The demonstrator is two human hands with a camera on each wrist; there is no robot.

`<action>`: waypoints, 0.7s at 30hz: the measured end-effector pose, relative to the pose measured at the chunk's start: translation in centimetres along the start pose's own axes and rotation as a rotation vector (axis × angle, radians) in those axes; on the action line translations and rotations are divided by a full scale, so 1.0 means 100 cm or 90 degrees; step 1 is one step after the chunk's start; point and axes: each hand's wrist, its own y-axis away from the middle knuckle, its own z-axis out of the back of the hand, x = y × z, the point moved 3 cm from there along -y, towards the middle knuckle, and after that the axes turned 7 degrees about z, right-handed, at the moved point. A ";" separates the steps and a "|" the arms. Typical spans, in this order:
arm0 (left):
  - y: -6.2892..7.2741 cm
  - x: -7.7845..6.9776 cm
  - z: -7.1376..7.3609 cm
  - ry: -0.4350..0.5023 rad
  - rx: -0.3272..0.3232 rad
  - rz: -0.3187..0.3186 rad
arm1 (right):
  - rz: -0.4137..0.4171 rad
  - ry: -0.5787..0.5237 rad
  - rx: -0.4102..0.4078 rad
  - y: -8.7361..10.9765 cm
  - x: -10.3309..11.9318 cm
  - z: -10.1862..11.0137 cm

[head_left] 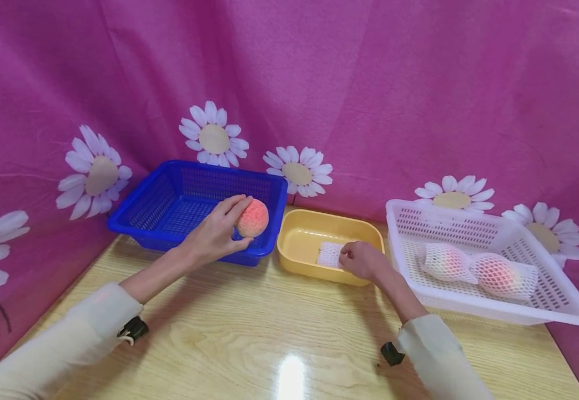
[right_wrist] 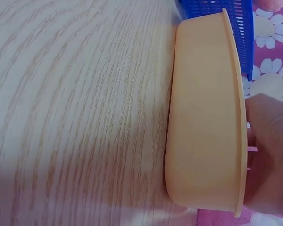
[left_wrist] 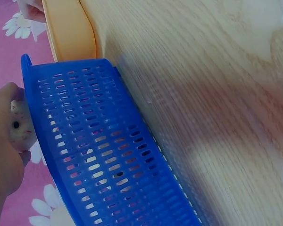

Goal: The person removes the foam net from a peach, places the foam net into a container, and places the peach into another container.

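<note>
My left hand (head_left: 214, 230) holds a pinkish-orange peach (head_left: 253, 218) between thumb and fingers, over the right side of the blue basket (head_left: 134, 228). The left wrist view shows the pale underside of the peach (left_wrist: 20, 123), with a small dark hole, beyond the basket's rim. My right hand (head_left: 366, 260) reaches into the yellow tub (head_left: 329, 219), its fingers curled at the edge of a white foam fruit net (head_left: 329, 254). From the right wrist, the tub's wall (right_wrist: 207, 113) hides most of the net and the fingertips.
On the right stands a white basket (head_left: 489, 222) with two peaches in foam nets (head_left: 501, 275) lying inside it. All three containers line the back of the wooden table (head_left: 249, 333), against a magenta cloth (head_left: 349, 100) printed with daisies.
</note>
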 end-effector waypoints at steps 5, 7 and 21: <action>0.001 0.002 0.001 0.006 -0.002 0.000 | 0.008 -0.015 -0.006 -0.001 0.002 0.001; 0.000 0.003 0.001 0.007 -0.004 -0.001 | 0.013 -0.025 -0.023 -0.002 0.003 0.002; -0.004 0.002 -0.002 -0.001 0.008 0.005 | 0.083 0.011 -0.160 -0.012 0.030 0.014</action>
